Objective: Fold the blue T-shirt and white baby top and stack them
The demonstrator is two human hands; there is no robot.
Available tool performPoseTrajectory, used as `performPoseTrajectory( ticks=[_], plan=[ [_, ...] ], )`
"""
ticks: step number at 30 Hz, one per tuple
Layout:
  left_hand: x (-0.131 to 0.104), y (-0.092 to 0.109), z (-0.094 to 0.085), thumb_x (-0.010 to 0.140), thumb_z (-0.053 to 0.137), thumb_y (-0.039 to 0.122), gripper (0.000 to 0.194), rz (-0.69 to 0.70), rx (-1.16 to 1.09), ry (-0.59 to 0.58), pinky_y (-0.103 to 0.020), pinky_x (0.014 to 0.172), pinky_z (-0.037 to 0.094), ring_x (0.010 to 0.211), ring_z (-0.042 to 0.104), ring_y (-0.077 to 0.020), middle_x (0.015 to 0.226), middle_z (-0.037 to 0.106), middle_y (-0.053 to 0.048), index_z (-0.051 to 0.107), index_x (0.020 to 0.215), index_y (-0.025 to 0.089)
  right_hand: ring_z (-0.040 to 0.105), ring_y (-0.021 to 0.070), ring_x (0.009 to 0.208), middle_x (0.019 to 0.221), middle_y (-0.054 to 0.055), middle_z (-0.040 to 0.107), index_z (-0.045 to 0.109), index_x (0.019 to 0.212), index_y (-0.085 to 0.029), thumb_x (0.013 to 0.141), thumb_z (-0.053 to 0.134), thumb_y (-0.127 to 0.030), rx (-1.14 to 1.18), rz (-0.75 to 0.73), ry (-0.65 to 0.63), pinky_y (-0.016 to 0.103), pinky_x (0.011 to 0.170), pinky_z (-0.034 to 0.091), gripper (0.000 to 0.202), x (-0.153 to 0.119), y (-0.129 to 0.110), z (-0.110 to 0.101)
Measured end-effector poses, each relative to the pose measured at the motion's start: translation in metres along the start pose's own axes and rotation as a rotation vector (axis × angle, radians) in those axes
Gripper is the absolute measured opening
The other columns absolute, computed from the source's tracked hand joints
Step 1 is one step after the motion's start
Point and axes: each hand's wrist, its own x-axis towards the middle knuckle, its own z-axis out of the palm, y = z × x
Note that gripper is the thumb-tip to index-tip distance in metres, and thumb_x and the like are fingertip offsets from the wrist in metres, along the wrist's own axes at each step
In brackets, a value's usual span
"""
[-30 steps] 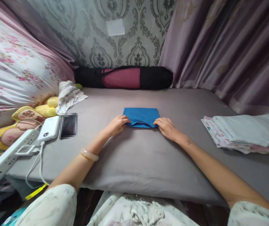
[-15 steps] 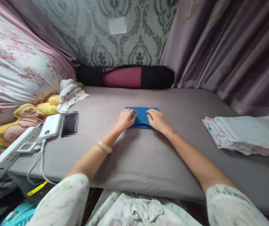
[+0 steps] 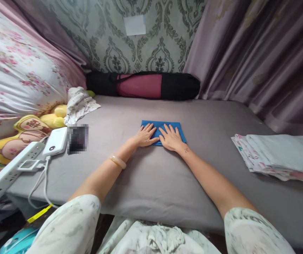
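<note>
A folded blue cloth (image 3: 159,126) lies flat as a small rectangle on the grey-covered surface (image 3: 151,183). My left hand (image 3: 145,135) rests palm down on its left part, fingers spread. On its right part my right hand (image 3: 171,137) lies flat too, fingers apart and pointing away from me. The two thumbs almost meet near the cloth's front edge. Both hands cover much of the cloth, so its middle and near edge show only in part.
On the right lies a stack of folded fabric (image 3: 281,153). To the left are a white power bank (image 3: 55,141), a power strip (image 3: 7,176), a pixelated dark item (image 3: 77,139), a crumpled cloth (image 3: 78,104) and yellow plush toys (image 3: 29,137). A black-and-pink long bag (image 3: 139,85) lies along the wall.
My fingers were curled at the cloth's sides, with its near edge slightly raised. Now both hands are spread flat on it, closer together, and the cloth lies flatter. The view has shifted slightly.
</note>
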Motion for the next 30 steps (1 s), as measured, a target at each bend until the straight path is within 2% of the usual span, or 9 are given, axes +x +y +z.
performPoseTrajectory(
  ticks=[4, 6, 8, 10, 13, 17, 20, 27, 30],
  plan=[
    [0.005, -0.004, -0.013, 0.086, 0.038, 0.069, 0.088, -0.013, -0.039, -0.114, -0.05, 0.118, 0.009, 0.149, 0.003, -0.0306, 0.161, 0.006, -0.014, 0.021, 0.153, 0.014, 0.016, 0.0352, 0.146, 0.16, 0.011, 0.02, 0.033, 0.151, -0.022, 0.098, 0.029, -0.044, 0.039, 0.001, -0.095, 0.057, 0.115, 0.013, 0.058, 0.006, 0.004, -0.008],
    [0.008, -0.005, -0.02, 0.082, 0.048, 0.067, 0.09, -0.001, -0.053, -0.159, -0.05, 0.118, 0.013, 0.148, 0.008, -0.0314, 0.161, 0.01, -0.015, 0.025, 0.152, 0.015, 0.018, 0.0338, 0.146, 0.159, 0.011, 0.022, 0.035, 0.149, -0.022, 0.097, 0.03, -0.045, 0.077, -0.001, -0.142, 0.057, 0.115, 0.015, 0.057, 0.011, 0.005, -0.014],
    [0.013, -0.003, -0.026, 0.086, 0.049, 0.056, 0.075, -0.025, -0.066, -0.095, -0.049, 0.117, 0.018, 0.147, 0.018, -0.0291, 0.159, 0.021, -0.014, 0.033, 0.148, 0.016, 0.019, 0.0302, 0.146, 0.158, 0.012, 0.025, 0.038, 0.148, -0.019, 0.097, 0.029, -0.04, 0.092, 0.008, -0.082, 0.056, 0.115, 0.016, 0.055, 0.016, 0.004, -0.017],
    [0.019, 0.004, -0.024, 0.094, 0.038, 0.04, 0.056, -0.102, -0.063, 0.088, -0.049, 0.116, 0.021, 0.145, 0.025, -0.0257, 0.155, 0.032, -0.013, 0.039, 0.144, 0.016, 0.017, 0.0261, 0.146, 0.158, 0.012, 0.026, 0.037, 0.147, -0.014, 0.097, 0.025, -0.032, 0.069, 0.021, 0.053, 0.053, 0.117, 0.013, 0.054, 0.02, 0.001, -0.016],
    [0.029, 0.014, -0.008, 0.097, 0.027, 0.029, 0.05, -0.184, -0.009, 0.317, -0.05, 0.117, 0.018, 0.145, 0.024, -0.0251, 0.154, 0.035, -0.012, 0.041, 0.143, 0.014, 0.016, 0.0242, 0.147, 0.158, 0.011, 0.025, 0.034, 0.149, -0.01, 0.096, 0.025, -0.028, 0.018, 0.004, 0.163, 0.05, 0.118, 0.009, 0.056, 0.025, -0.004, -0.007],
    [0.038, 0.017, 0.019, 0.098, 0.023, 0.035, 0.054, -0.187, 0.062, 0.302, -0.05, 0.118, 0.018, 0.145, 0.024, -0.0272, 0.154, 0.035, -0.011, 0.037, 0.147, 0.015, 0.019, 0.0245, 0.146, 0.157, 0.01, 0.028, 0.032, 0.149, -0.008, 0.095, 0.024, -0.029, 0.008, -0.012, 0.091, 0.05, 0.118, 0.012, 0.059, 0.03, -0.005, 0.007],
    [0.04, 0.014, 0.027, 0.099, 0.02, 0.036, 0.055, -0.193, 0.085, 0.283, -0.049, 0.117, 0.019, 0.145, 0.025, -0.0262, 0.155, 0.034, -0.009, 0.034, 0.148, 0.016, 0.019, 0.0246, 0.146, 0.157, 0.009, 0.029, 0.031, 0.15, -0.008, 0.095, 0.021, -0.03, 0.015, -0.008, 0.058, 0.051, 0.118, 0.012, 0.06, 0.033, -0.003, 0.012],
    [0.04, 0.013, 0.018, 0.098, 0.022, 0.037, 0.056, -0.205, 0.055, 0.225, -0.05, 0.117, 0.02, 0.145, 0.024, -0.0267, 0.156, 0.032, -0.01, 0.033, 0.149, 0.015, 0.017, 0.024, 0.146, 0.158, 0.009, 0.027, 0.029, 0.151, -0.01, 0.096, 0.021, -0.031, 0.047, 0.005, -0.009, 0.051, 0.118, 0.011, 0.06, 0.035, -0.002, 0.006],
    [0.037, 0.012, 0.013, 0.098, 0.022, 0.04, 0.058, -0.199, 0.058, 0.272, -0.052, 0.117, 0.018, 0.146, 0.021, -0.0291, 0.156, 0.031, -0.012, 0.034, 0.148, 0.014, 0.016, 0.0241, 0.147, 0.158, 0.009, 0.025, 0.03, 0.151, -0.012, 0.097, 0.02, -0.032, 0.075, 0.025, 0.013, 0.052, 0.118, 0.011, 0.059, 0.033, 0.002, -0.003]
  ],
)
